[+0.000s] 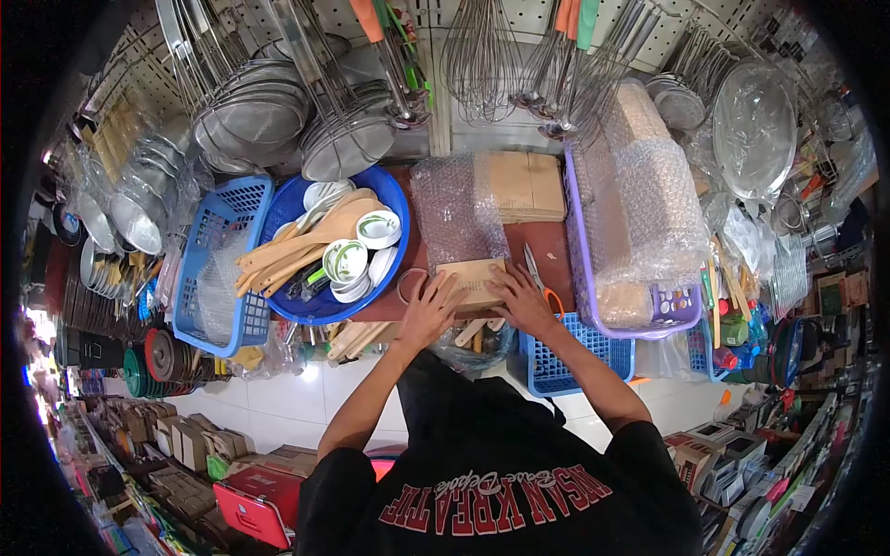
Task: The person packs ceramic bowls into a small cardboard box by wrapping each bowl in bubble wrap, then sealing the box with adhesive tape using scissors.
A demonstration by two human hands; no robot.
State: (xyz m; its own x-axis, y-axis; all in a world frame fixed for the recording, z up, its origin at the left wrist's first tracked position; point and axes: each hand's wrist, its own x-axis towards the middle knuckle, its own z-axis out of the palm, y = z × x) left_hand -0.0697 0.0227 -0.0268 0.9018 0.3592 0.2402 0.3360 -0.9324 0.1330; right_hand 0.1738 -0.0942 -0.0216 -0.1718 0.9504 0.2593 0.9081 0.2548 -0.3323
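A light wooden board lies at the near edge of the brown table, partly under a sheet of bubble wrap. My left hand rests flat on the board's left near corner. My right hand presses on its right near corner. Further wooden boards are stacked behind the wrap. Scissors with an orange handle lie just right of my right hand. A roll of clear tape sits by my left hand.
A blue round tub holds wooden spoons and small bowls, with a blue basket to its left. A purple basket with bubble-wrapped rolls stands at right, and another blue basket sits below. Strainers and whisks hang behind.
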